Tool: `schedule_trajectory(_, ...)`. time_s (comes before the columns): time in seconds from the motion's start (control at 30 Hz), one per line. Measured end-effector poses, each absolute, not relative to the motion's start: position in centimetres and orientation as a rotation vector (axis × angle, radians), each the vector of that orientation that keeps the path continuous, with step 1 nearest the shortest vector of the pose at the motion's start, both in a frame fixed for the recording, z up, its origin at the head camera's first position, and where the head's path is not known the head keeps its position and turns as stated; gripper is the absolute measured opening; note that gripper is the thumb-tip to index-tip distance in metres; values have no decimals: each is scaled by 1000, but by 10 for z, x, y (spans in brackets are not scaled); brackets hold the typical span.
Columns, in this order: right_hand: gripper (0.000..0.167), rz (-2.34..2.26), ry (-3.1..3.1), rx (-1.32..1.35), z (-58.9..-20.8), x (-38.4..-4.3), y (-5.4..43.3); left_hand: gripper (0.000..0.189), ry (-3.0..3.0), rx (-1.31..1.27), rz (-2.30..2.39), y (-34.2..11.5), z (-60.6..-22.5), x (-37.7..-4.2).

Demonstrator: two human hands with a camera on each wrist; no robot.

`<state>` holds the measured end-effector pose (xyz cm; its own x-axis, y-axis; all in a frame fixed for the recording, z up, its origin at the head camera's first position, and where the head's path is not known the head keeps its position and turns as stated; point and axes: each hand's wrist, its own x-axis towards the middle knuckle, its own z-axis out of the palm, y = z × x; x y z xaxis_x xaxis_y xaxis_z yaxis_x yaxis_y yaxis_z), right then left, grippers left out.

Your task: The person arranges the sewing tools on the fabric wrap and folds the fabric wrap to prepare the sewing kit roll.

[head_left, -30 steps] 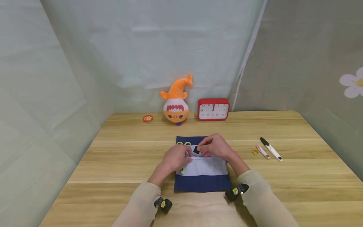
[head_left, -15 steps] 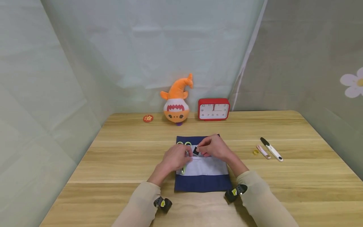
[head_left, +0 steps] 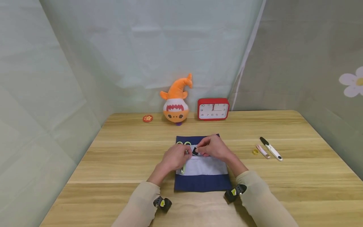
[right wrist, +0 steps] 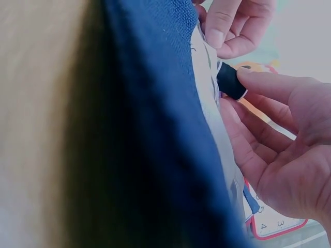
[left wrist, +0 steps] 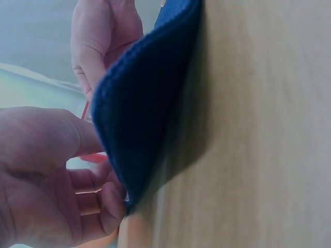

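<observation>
A navy cloth organizer (head_left: pixel 202 183) with a pale pocket strip (head_left: pixel 207 166) lies flat on the table. Green-handled scissors (head_left: pixel 182 169) sit in its left pocket, partly covered by my left hand (head_left: pixel 174 157). That hand's thumb and fingers pinch the pocket's upper edge, as the right wrist view shows. My right hand (head_left: pixel 214 147) pinches a small flat black piece with a white edge (right wrist: pixel 231 81) between thumb and fingers, right at the pocket opening. What kind of thing this piece is, I cannot tell.
On the right lie a yellow ring (head_left: pixel 255 152), a pink-and-white strip-like item (head_left: pixel 263 151) and a black-and-white pen-shaped tool (head_left: pixel 271 149). An orange plush shark (head_left: pixel 175 104), a red clock (head_left: pixel 213 109) and a red round disc (head_left: pixel 147 118) line the table's back.
The black piece has tilted slightly and shifted a little lower toward the pocket in my right fingers. Both hands otherwise keep their places.
</observation>
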<state>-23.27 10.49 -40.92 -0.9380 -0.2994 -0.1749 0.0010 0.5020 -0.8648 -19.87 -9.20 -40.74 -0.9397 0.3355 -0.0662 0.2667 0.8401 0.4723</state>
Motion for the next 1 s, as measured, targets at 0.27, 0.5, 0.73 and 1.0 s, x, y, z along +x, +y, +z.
schedule_trajectory(0.27,5,-1416,2453,-299,-410,-232,105,10,2859,446,706,-92,-407,-198)
schedule_trajectory(0.5,6,-1391,2456,-292,-410,-234,105,11,2856,446,703,-93,-407,-198)
schedule_trajectory(0.73,5,-1368,2437,-325,-411,-236,106,11,2846,431,704,-92,-407,-199)
schedule_trajectory(1.0,7,-1333,2422,-370,-408,-240,107,9,2853,401,695,-92,-407,-199)
